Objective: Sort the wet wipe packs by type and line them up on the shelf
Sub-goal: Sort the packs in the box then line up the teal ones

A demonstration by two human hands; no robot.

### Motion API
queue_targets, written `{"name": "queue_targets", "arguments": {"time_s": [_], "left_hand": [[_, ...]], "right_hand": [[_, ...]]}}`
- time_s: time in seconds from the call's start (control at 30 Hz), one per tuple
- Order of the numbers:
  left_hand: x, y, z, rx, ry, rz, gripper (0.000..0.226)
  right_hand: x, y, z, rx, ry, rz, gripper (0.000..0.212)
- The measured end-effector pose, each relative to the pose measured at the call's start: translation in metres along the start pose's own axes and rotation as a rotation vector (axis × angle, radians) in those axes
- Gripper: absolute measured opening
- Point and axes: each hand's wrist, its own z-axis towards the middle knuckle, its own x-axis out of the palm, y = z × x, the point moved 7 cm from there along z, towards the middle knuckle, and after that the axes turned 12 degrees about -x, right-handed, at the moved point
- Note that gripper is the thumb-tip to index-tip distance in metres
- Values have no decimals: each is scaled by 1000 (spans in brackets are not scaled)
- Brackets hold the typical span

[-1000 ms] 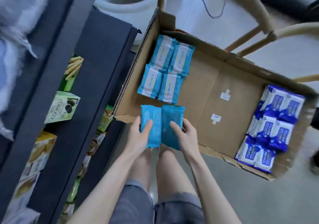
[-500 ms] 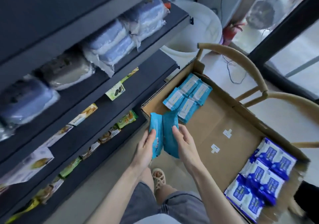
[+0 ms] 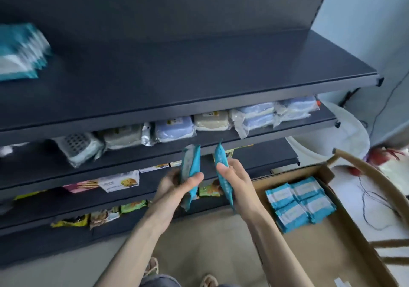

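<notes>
Teal wipe pack in each hand, held in front of the shelves.
My left hand (image 3: 177, 185) has its fingers clamped on the left pack (image 3: 190, 165), and my right hand (image 3: 234, 182) on the right pack (image 3: 221, 156). Both packs are on edge, apart, below the top shelf (image 3: 199, 76). A blurred teal stack (image 3: 20, 52) sits far left on the shelf. More packs (image 3: 298, 202) lie in the cardboard box (image 3: 309, 253).

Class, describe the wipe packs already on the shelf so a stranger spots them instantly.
Find the dark shelving unit's top board. At its far left sits a stack of teal packs. Other teal packs sit in the left hand, right hand or cardboard box; only these rest on a shelf.
</notes>
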Motion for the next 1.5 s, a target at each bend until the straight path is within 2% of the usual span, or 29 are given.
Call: {"name": "queue_targets", "arguments": {"time_s": [0.13, 0.23, 0.37, 0.53, 0.63, 0.7, 0.9, 1.0, 1.07, 1.17, 1.33, 1.5], "left_hand": [[-58, -41, -17, 154, -189, 46, 70], [-104, -68, -31, 290, -303, 89, 58], [-171, -93, -41, 328, -395, 91, 36], [-257, -125, -45, 376, -446, 58, 19], [-305, -143, -45, 391, -472, -16, 11], [-333, -157, -42, 399, -474, -80, 14], [-390, -197, -21, 447, -412, -246, 50], [-406, -214, -2, 421, -321, -358, 39], [-418, -223, 13, 396, -317, -393, 29], [-440, -237, 27, 411, -464, -242, 16], [-459, -258, 46, 438, -503, -68, 23], [-480, -271, 55, 490, -747, 263, 17]], "right_hand": [[59, 30, 25, -97, 113, -78, 55], [109, 47, 41, -170, 173, -116, 55], [177, 64, 59, -266, 209, -164, 53], [254, 66, 83, -307, 244, -184, 30], [295, 73, 97, -333, 261, -175, 32], [316, 78, 107, -361, 240, -171, 28], [354, 93, 143, -394, 142, -165, 23], [368, 100, 166, -396, 145, -174, 20], [377, 105, 183, -416, 163, -207, 21], [388, 108, 208, -447, 202, -263, 21], [407, 114, 242, -502, 281, -382, 25], [427, 122, 255, -593, 269, -503, 28]]}}
